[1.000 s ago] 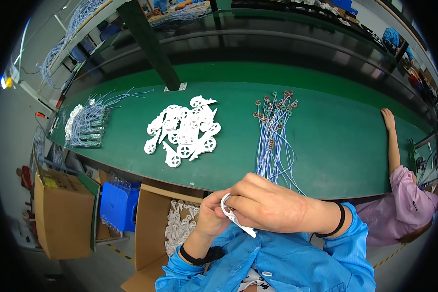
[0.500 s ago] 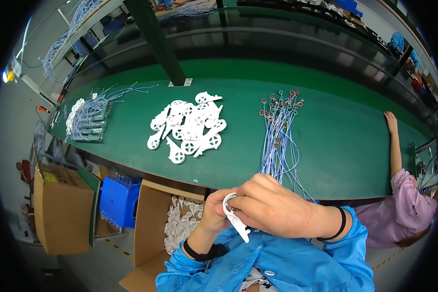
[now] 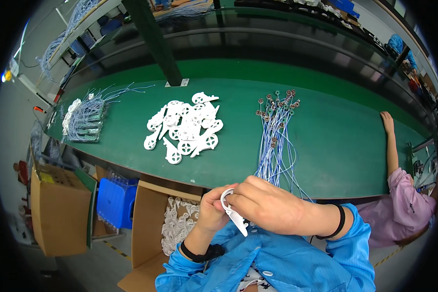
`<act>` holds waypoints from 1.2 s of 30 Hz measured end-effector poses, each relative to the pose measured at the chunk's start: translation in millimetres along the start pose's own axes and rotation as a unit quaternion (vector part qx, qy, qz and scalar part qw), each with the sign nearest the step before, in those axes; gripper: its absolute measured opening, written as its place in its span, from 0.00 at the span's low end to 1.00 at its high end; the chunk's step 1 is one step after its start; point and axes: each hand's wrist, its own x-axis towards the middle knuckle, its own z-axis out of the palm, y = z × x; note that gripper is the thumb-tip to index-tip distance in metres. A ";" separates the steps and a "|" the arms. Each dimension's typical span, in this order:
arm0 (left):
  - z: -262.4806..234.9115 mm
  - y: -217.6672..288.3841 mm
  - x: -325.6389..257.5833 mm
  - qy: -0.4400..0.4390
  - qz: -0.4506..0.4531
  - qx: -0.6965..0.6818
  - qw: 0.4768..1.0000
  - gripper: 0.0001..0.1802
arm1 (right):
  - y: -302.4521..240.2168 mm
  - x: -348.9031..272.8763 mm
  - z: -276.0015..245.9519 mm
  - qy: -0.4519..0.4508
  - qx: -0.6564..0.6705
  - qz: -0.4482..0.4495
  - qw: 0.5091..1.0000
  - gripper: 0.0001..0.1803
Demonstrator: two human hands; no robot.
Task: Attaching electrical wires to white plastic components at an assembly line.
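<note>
Both hands pinch one white plastic part (image 3: 233, 214) near the body: left hand (image 3: 213, 210) should steady it while right hand (image 3: 267, 207) works gently.

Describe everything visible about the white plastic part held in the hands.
The white plastic part is small and flat, and looks like moulded plastic. It has a ring-shaped end at the top and a tapering blade that points down and to the right. Both hands hold it close to the chest, over the blue smock, just short of the green table. The left hand pinches it from the left; the right hand covers its right side, so part of it is hidden. It looks like the loose parts in the white pile.
</note>
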 end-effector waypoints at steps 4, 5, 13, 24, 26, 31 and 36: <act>-7.5 -1.9 4.0 -0.052 -0.015 -0.009 0.999 0.38 | 0.9 0.9 -11.5 -0.021 0.087 0.020 0.996 0.16; -5.2 -0.6 5.3 -0.058 -0.015 -0.014 0.998 0.37 | -0.4 0.7 -14.9 -0.019 0.091 0.023 0.995 0.16; -1.5 0.9 4.3 -0.055 -0.009 -0.023 0.998 0.36 | -6.1 -1.3 -26.2 -0.010 0.024 -0.004 1.000 0.19; 1.7 2.8 4.6 -0.051 0.004 0.009 0.999 0.36 | -9.8 -5.1 -7.8 0.024 -0.022 0.014 0.999 0.15; 4.5 2.5 4.3 -0.045 0.010 0.014 0.999 0.37 | -10.0 -5.6 -6.7 0.032 -0.019 0.015 0.999 0.15; 3.4 3.6 5.2 -0.058 0.016 0.015 0.998 0.36 | -13.6 -4.5 -10.0 0.041 -0.028 0.006 0.999 0.15; 6.3 8.6 5.8 -0.058 0.036 0.040 0.997 0.36 | -14.0 -4.2 -9.8 0.034 -0.009 0.025 0.999 0.14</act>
